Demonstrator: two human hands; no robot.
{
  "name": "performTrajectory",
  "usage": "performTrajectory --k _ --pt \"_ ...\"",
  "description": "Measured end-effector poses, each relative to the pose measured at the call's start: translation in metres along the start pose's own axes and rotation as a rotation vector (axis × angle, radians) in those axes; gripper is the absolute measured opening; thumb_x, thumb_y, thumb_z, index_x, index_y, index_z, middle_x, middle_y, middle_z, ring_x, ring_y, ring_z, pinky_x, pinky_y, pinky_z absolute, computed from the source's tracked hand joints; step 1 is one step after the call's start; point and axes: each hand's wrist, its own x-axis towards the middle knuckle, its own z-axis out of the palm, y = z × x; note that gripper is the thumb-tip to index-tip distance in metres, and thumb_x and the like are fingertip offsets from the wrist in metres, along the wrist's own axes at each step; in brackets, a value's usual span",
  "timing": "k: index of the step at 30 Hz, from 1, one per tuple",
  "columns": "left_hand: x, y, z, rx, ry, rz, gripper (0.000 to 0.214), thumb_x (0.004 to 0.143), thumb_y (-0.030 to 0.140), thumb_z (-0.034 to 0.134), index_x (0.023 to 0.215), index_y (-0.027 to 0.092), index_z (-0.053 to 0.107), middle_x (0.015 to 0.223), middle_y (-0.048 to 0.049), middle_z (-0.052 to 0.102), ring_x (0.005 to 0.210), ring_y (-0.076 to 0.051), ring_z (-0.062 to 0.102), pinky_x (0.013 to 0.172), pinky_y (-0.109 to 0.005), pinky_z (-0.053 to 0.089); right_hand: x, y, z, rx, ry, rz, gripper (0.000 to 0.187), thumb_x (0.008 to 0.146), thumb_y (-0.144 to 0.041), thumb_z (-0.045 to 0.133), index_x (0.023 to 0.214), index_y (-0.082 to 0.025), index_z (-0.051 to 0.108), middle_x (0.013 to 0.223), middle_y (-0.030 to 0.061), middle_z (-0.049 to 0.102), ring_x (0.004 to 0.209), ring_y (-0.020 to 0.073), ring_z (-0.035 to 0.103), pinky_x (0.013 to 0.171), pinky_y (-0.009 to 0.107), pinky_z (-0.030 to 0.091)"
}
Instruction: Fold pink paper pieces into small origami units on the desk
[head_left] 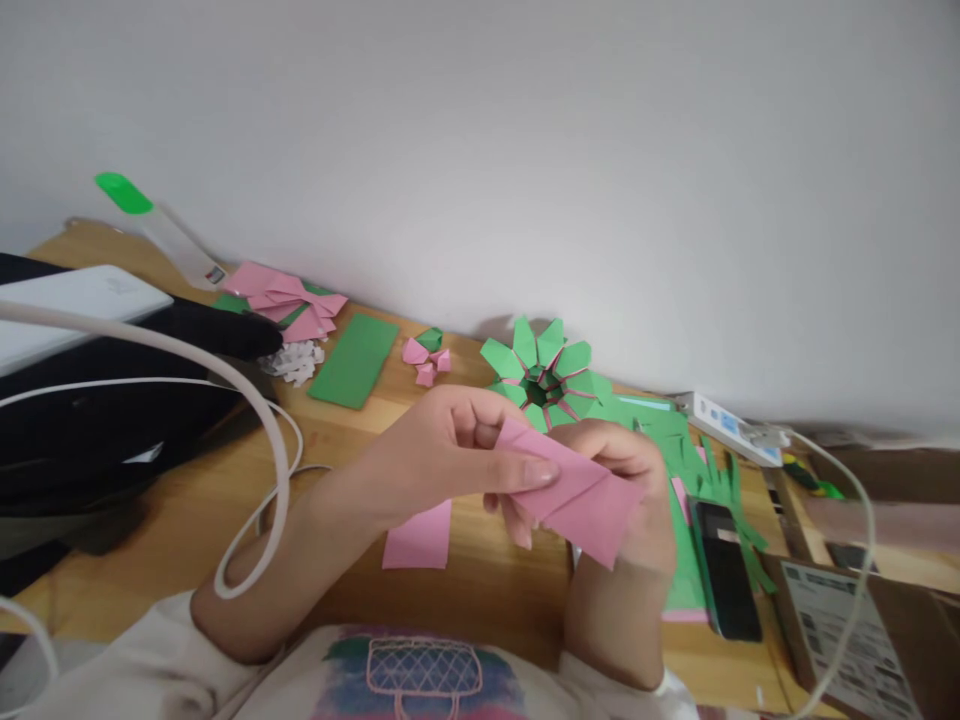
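Note:
A creased piece of pink paper (581,490) is held up above the wooden table, tilted down to the right. My left hand (480,450) pinches its left end, thumb flat on top and fingers beneath. Behind the paper, my right hand (626,455) is curled against its far side; most of those fingers are hidden. Below, a flat pink sheet (418,538) lies on the table, partly covered by my left forearm. Just beyond my hands stands a ring of folded green and pink paper pieces (525,350), shaped like a flower.
Further back lie a green paper stack (354,360), small folded pieces (426,352) and a pink pile (289,300). On the right are a phone (724,570), green strips (720,470), a power strip (724,425) and a cardboard box (847,630). A white cable (274,430) loops over my left forearm.

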Motion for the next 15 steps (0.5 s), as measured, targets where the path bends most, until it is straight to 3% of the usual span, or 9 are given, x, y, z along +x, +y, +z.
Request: performTrajectory --k 7,11,15 --pt "-0.004 0.005 0.008 0.092 0.093 0.052 0.007 0.078 0.011 0.070 0.075 0.015 0.065 0.060 0.0046 0.068 0.053 -0.007 0.063 0.048 -0.013 0.046 0.002 -0.003 -0.002 -0.061 0.010 -0.002 0.028 0.070 -0.045 0.080 0.074 -0.020 0.069 0.059 0.0012 0.068 0.050 0.0139 0.061 0.046 0.026 0.048" --pt "-0.009 0.006 0.013 0.276 0.187 0.186 0.005 0.078 0.012 0.071 0.076 0.015 0.067 0.062 0.0038 0.068 0.057 -0.008 0.064 0.051 -0.014 0.047 0.001 -0.004 -0.006 -0.099 -0.043 -0.016 0.019 0.081 -0.038 0.072 0.073 -0.021 0.071 0.056 0.0007 0.068 0.046 0.0121 0.058 0.043 0.024 0.045" --pt "-0.010 0.007 0.014 0.480 0.292 0.309 0.012 0.077 0.006 0.067 0.078 0.018 0.069 0.069 0.0049 0.069 0.062 -0.007 0.064 0.055 -0.014 0.046 -0.002 -0.002 -0.010 -0.128 0.003 0.008 0.011 0.088 -0.027 0.065 0.083 -0.023 0.074 0.057 -0.0014 0.067 0.045 0.0100 0.056 0.042 0.022 0.044"
